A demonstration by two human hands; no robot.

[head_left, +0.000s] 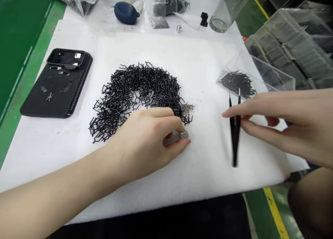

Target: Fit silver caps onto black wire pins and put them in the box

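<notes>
Between the thumb and fingertips of my left hand (pixel 153 138) is a small metal block (pixel 184 134), held just right of the pile's lower end. A curved heap of thin bent black pieces (pixel 145 79) spreads behind that hand. Tiny brownish grains (pixel 187 109) lie at the heap's right edge. My right hand (pixel 281 121) pinches black tweezers (pixel 235 131), whose tips point away from me and stand slightly apart with nothing visible between them. Just beyond the tips, a clear tray (pixel 275 74) holds more thin black pieces (pixel 238 82).
On the left lies a black phone (pixel 56 85). Along the back are a dark blue rubber bulb (pixel 126 13), plastic bags (pixel 171 3), a small metal nut-like part (pixel 179 28) and a glass cylinder (pixel 229 10). Stacked clear boxes (pixel 288 48) stand at the right.
</notes>
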